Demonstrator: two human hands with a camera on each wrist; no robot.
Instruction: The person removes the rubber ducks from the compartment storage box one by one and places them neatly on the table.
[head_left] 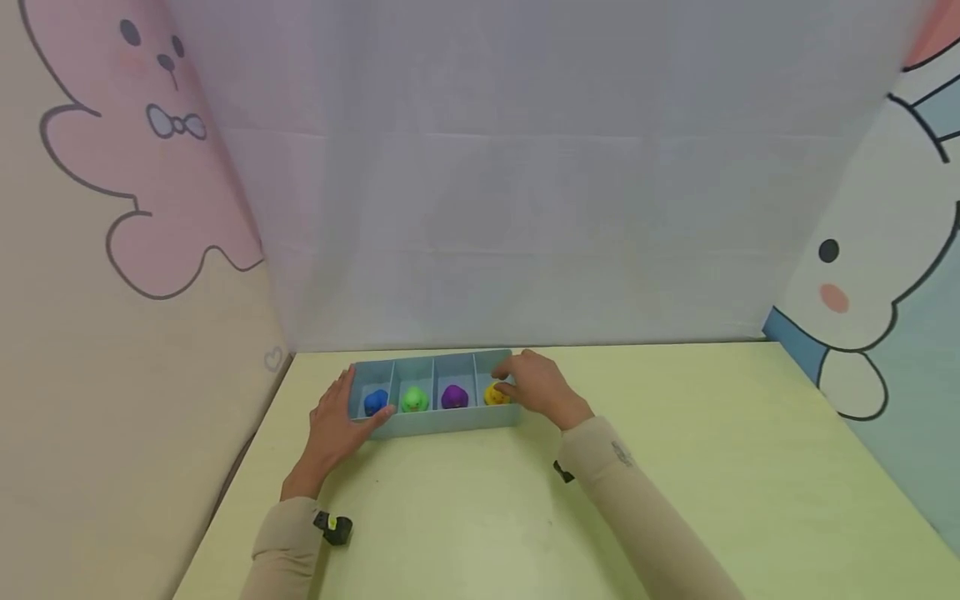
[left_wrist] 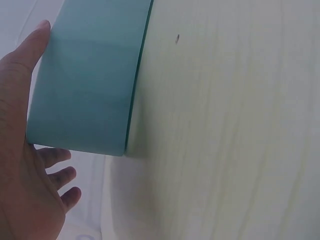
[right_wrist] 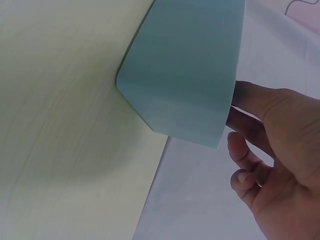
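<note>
A pale blue-green box with several compartments in a row stands on the table. From left to right it holds a blue rubber duck, a green one, a purple rubber duck and a yellow rubber duck. My left hand rests against the box's left end, fingers extended along the side and thumb over the front rim. My right hand reaches into the rightmost compartment, thumb and index finger apart just above the yellow duck. The box wall hides those fingertips in the right wrist view; contact with the duck is unclear.
The pale yellow table ends at a white sheet close behind the box. Side walls with cartoon animals stand left and right. Each wrist carries a dark strap-on device, such as the black camera at the left.
</note>
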